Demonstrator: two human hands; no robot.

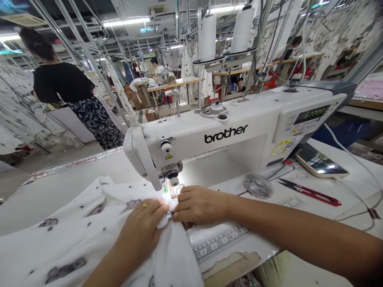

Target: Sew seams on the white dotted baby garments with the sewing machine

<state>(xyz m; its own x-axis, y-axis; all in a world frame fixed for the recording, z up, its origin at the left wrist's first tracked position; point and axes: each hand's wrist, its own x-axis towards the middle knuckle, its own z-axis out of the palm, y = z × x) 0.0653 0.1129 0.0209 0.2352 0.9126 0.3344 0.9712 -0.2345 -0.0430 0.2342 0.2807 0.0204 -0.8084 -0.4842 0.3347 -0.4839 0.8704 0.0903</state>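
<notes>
A white printed fabric [80,235] lies on the sewing table, its edge bunched just in front of the needle [174,187] of a white Brother sewing machine [227,127]. My left hand [143,229], with a ring on one finger, rests on the fabric and its fingers pinch the cloth edge. My right hand [199,205] meets it from the right, fingers curled and pinching the same fabric edge right below the presser foot.
Red thread snips [311,193], a phone [321,163] and a round bobbin case [257,185] lie on the table to the right. A printed ruler [221,241] runs along the table front. A person in black [66,87] stands at far left; other workers sit behind.
</notes>
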